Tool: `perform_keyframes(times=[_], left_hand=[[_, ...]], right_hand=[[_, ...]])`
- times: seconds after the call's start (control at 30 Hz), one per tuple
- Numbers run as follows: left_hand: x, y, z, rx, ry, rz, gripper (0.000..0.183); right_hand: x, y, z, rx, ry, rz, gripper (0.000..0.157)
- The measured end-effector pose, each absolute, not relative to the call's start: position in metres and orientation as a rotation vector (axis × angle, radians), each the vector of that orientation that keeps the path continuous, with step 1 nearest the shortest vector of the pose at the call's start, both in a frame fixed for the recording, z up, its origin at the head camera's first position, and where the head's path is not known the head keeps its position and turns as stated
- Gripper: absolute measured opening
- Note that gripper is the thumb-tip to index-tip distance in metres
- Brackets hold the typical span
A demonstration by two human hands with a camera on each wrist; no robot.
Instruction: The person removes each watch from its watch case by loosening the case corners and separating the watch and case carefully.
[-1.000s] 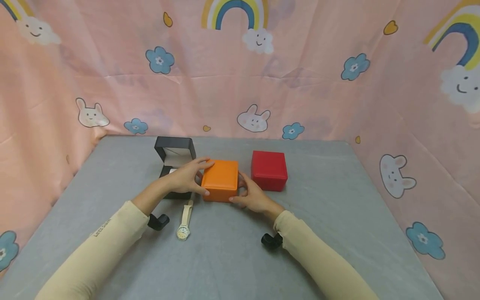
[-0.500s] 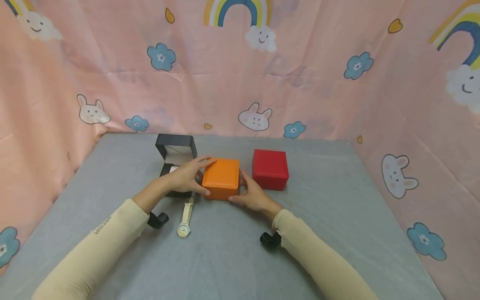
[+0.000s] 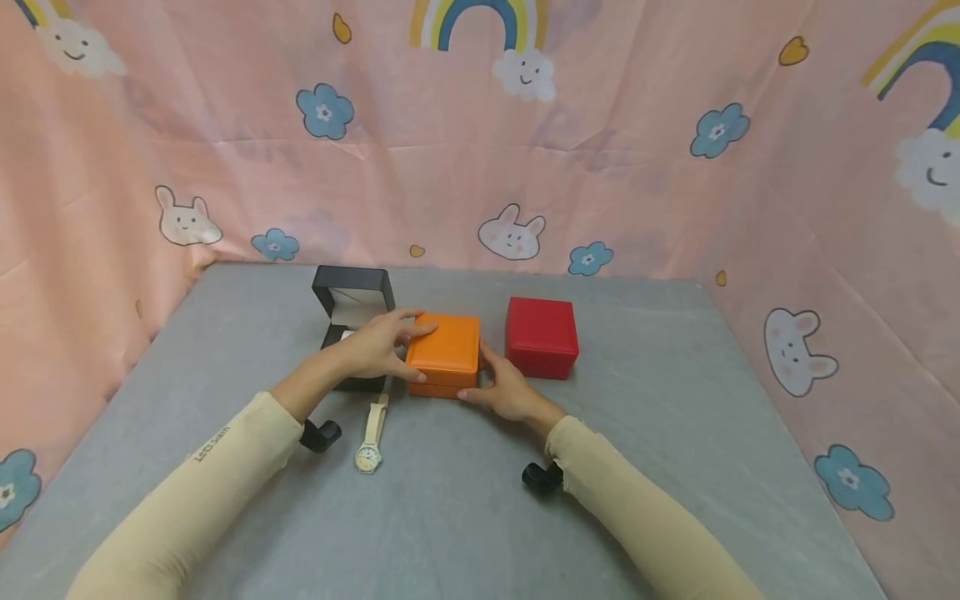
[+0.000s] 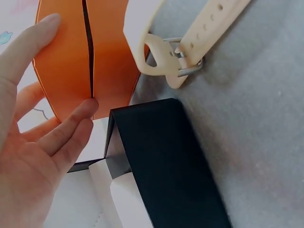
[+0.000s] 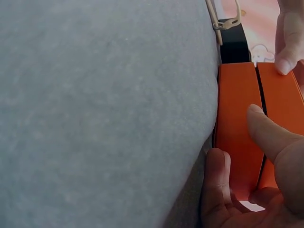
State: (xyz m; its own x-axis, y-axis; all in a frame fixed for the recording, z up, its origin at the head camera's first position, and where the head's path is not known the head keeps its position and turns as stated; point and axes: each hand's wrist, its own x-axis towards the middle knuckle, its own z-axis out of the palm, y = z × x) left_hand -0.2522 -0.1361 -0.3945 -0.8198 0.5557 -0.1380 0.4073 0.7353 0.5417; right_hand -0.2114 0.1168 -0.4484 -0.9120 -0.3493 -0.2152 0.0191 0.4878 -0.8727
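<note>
An orange watch box point(image 3: 446, 343) sits on the grey table between both hands. My left hand point(image 3: 375, 346) grips its lid point(image 4: 64, 71) from the left side, thumb on the front face. From the right, my right hand point(image 3: 512, 392) holds the lower part point(image 5: 237, 123), its thumb pressed on the front near the seam. A narrow dark gap runs between lid and base in both wrist views. Just left of the box lies a cream-strapped wristwatch point(image 3: 372, 433), dial toward me. Inside the orange box is hidden.
Behind the left hand stands a black box point(image 3: 352, 279) with its lid raised and a pale lining, partly covered by the hand. A closed red box point(image 3: 542, 337) stands to the right of the orange one. Patterned pink cloth point(image 3: 420, 183) hangs behind the table.
The left thumb has shifted slightly up and right on the front of the orange box's lid, and the seam shows more clearly. The right hand keeps its hold; the whole head view shifts slightly.
</note>
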Motion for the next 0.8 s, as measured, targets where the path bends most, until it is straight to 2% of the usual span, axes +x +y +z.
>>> perform_keyframes(times=[0.27,0.8], left_hand=[[-0.258,-0.139,-0.391,0.845,2.634,0.699,0.085],[-0.272,-0.145,-0.391,0.802,2.536,0.844,0.076]], right_hand=[[-0.211,0.118,-0.447,-0.349,2.400,-1.401,0.098],[-0.212,0.118,-0.443,-0.329,2.416,-1.312,0.094]])
